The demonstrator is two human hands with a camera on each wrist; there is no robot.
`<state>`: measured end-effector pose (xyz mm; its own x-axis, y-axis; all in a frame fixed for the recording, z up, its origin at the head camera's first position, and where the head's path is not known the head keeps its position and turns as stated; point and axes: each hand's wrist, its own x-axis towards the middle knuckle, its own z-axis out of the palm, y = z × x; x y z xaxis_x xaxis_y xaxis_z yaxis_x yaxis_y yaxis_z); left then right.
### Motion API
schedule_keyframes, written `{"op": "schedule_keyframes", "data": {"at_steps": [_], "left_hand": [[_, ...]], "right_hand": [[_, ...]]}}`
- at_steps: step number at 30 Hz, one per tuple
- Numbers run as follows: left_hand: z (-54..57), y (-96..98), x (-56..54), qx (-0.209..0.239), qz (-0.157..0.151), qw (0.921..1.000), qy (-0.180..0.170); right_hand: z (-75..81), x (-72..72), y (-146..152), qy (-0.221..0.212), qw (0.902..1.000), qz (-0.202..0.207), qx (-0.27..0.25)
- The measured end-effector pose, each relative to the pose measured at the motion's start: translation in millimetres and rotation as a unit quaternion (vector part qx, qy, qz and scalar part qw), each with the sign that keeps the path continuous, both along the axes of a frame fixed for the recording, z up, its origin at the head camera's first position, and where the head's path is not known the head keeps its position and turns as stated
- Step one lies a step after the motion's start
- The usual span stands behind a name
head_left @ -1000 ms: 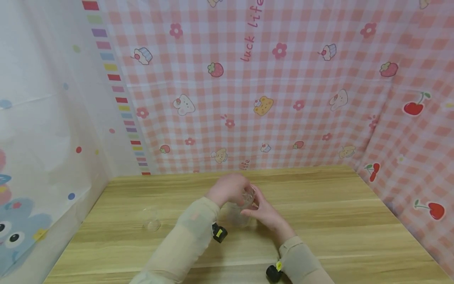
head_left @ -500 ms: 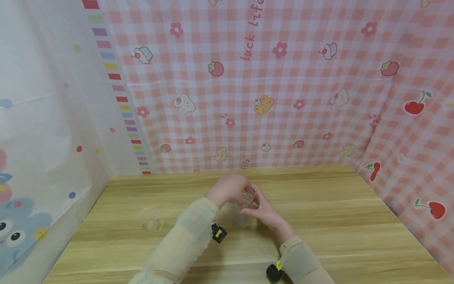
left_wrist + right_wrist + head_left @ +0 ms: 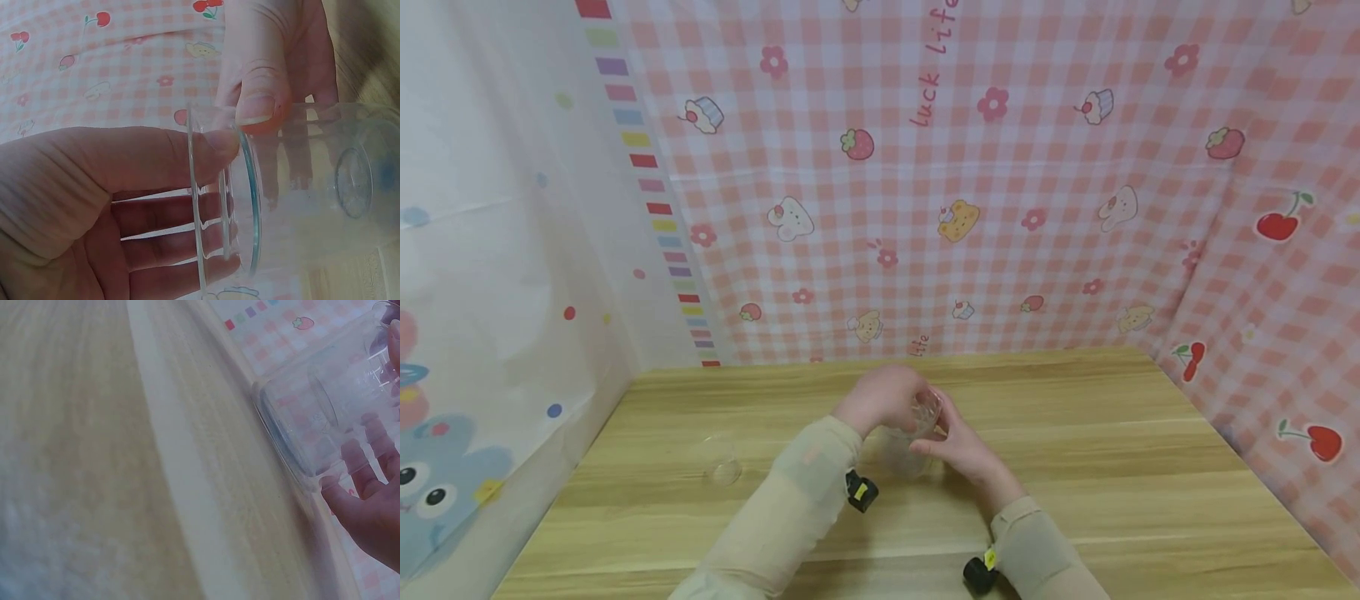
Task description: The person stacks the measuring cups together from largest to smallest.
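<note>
Two clear cups appear nested, one inside the other, lying sideways in the left wrist view. My left hand (image 3: 887,400) pinches the inner cup (image 3: 196,219) near its rim, with the thumb on the near side and several fingers seen through the clear wall. My right hand (image 3: 962,454) grips the outer cup (image 3: 300,231), its thumb at the teal-tinted rim and fingers behind the wall. A round disc shape (image 3: 354,182) shows inside. In the right wrist view, the outer cup's base (image 3: 284,437) points toward the lower left; part of the right hand is cut off.
Another clear, round-bottomed piece (image 3: 724,472) is on the wooden table (image 3: 1120,467), left of the left forearm; its outline is faint. A pink checked cloth (image 3: 910,208) hangs behind the table, and a white printed cloth (image 3: 550,250) hangs at the left.
Both hands and the clear cups stay nearly in place. The head view has shifted very slightly.
</note>
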<state>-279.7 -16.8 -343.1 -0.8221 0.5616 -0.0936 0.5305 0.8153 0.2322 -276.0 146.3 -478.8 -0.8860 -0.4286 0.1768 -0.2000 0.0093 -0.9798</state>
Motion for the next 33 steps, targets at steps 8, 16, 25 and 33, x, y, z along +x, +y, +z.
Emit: {"op": "schedule_keyframes", "data": {"at_steps": [8, 16, 25, 33], "left_hand": [[1.1, 1.2, 1.8, -0.003, 0.005, 1.0, 0.005], [0.7, 1.9, 2.1, -0.002, 0.003, 0.9999, 0.01], [0.6, 1.2, 2.6, 0.004, 0.001, 0.9999, 0.01], [-0.5, 1.4, 2.7, -0.004, -0.004, 0.9998, 0.018]], "right_hand": [[0.5, -0.7, -0.5, -0.001, 1.0, 0.002, -0.001], [3.0, 0.1, -0.6, -0.009, 1.0, 0.001, -0.001], [2.3, 0.0, -0.9, -0.004, 1.0, 0.001, -0.001], [0.8, -0.2, -1.2, -0.01, 0.9999, -0.004, -0.002]]}}
